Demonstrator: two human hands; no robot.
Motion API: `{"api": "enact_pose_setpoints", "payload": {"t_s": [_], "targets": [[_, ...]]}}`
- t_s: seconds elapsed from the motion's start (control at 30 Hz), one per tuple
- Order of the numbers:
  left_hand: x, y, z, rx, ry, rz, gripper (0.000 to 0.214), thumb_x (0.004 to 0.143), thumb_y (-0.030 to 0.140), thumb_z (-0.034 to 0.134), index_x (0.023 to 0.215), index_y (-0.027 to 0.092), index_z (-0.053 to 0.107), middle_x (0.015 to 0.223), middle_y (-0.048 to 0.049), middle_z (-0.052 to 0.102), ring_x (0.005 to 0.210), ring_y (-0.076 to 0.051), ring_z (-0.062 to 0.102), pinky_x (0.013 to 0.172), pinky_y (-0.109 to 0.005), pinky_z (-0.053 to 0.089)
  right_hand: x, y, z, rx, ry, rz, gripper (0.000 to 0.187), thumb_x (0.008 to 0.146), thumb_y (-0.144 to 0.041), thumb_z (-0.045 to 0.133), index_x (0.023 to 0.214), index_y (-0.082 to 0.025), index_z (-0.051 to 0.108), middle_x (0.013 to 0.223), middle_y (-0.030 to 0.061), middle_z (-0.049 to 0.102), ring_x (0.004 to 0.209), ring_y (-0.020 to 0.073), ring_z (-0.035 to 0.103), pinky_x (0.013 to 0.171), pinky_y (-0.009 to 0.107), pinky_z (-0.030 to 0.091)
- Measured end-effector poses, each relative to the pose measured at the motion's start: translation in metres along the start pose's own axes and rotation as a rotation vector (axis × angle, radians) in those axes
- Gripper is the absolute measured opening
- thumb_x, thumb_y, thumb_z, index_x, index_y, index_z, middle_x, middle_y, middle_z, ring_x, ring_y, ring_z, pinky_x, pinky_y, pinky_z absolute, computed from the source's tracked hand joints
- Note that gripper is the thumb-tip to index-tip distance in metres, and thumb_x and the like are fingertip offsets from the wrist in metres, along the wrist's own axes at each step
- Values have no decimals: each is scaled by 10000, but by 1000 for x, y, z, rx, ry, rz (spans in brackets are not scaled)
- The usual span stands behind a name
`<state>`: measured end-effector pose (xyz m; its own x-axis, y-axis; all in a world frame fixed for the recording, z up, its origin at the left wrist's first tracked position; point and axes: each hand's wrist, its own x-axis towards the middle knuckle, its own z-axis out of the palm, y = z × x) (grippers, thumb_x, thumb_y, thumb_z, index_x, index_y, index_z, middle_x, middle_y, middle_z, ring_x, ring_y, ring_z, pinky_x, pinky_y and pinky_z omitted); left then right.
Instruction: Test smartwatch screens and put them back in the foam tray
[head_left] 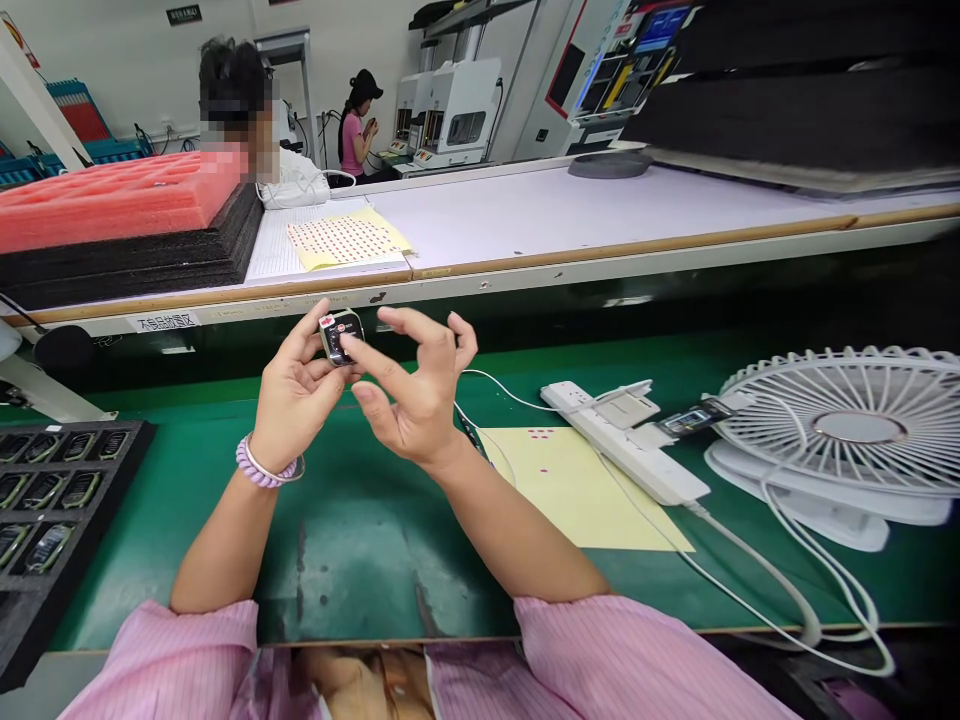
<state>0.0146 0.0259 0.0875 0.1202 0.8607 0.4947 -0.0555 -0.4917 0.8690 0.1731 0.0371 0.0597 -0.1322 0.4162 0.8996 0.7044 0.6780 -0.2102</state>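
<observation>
My left hand is closed on a small dark key-fob-like part with red marks on its face, held up above the green belt. My right hand is beside it, index finger pressed on the part's face and the other fingers spread. A purple coiled band sits on my left wrist. Both sleeves are pink.
A black tray of similar parts lies at the left. A yellow sheet with a few red dots, a white power strip and a white fan are at the right. Pink and black foam is stacked beyond. Two people work farther back.
</observation>
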Motion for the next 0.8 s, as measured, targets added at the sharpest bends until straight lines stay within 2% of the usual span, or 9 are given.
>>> {"api": "enact_pose_setpoints", "payload": {"t_s": [0.1, 0.2, 0.4, 0.63, 0.8], "targets": [[0, 2, 0, -5, -16, -4, 805, 888, 455, 850, 1566, 231, 478, 1407, -146, 692, 1201, -297, 753, 982, -326, 672, 3, 6, -1, -38, 46, 34, 426, 1045, -500, 507, 1383, -359, 726, 1469, 110, 563, 1210, 320, 602, 1214, 622, 153], [1, 2, -1, -13, -18, 2, 802, 894, 439, 846, 1569, 217, 473, 1393, -150, 698, 1152, -277, 772, 974, -318, 672, 3, 11, 0, -53, 63, 9, 414, 1046, -496, 509, 1356, -353, 743, 1472, 109, 554, 1199, 313, 603, 1213, 613, 154], [3, 0, -6, -6, -46, 38, 766, 897, 400, 841, 1559, 216, 503, 1383, -142, 706, 1078, -215, 781, 958, -270, 659, 1, 21, 6, -63, 142, -213, 356, 1043, -518, 512, 1158, -391, 824, 1424, 60, 572, 1245, 270, 591, 1199, 551, 227], [1, 2, -7, -10, -87, 3, 755, 916, 391, 817, 1573, 207, 495, 1359, -137, 711, 1024, -197, 783, 915, -259, 669, 4, 25, 7, -82, 148, -148, 405, 1077, -509, 446, 1237, -389, 797, 1456, 71, 551, 1227, 270, 602, 1202, 578, 201], [2, 1, -7, -8, -92, 7, 750, 917, 385, 819, 1570, 202, 500, 1359, -142, 714, 1021, -201, 786, 906, -258, 670, 3, 26, 6, -114, 101, -124, 407, 1065, -536, 459, 1250, -395, 793, 1485, 69, 533, 1227, 282, 591, 1209, 596, 174]]}}
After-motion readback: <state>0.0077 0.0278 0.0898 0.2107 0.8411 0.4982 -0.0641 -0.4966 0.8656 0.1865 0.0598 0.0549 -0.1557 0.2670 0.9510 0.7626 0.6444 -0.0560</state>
